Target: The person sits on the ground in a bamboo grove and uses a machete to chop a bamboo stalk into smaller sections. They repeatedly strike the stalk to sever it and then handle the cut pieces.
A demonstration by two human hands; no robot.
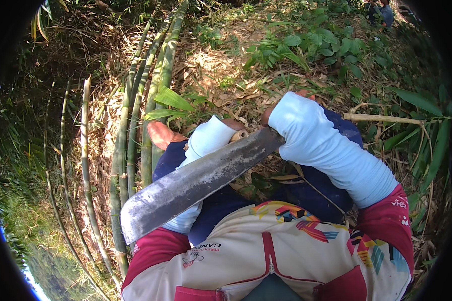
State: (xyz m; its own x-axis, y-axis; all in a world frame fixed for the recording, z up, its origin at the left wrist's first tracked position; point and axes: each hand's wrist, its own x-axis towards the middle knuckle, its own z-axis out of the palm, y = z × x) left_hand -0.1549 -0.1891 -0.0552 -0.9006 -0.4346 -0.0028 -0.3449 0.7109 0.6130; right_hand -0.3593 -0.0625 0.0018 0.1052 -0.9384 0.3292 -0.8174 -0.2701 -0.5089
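A wide machete blade (201,183) lies slantwise across the view, its blunt, squared tip at lower left. Its base meets my right hand (267,118), which is closed round the handle; the light blue sleeve hides the grip. Close by on the left, my left hand (232,124) shows only in part past its sleeve and the blade. The pale round end of a cut bamboo piece (240,134) pokes out at that hand, which appears closed on it. Most of the left fingers are hidden.
Long green bamboo poles (158,83) stretch along my left, with thinner stalks (86,145) further out. Dry leaves (213,67) cover the ground ahead. A cut branch (384,119) lies at right among green leaves. Another person (384,15) is at the far right.
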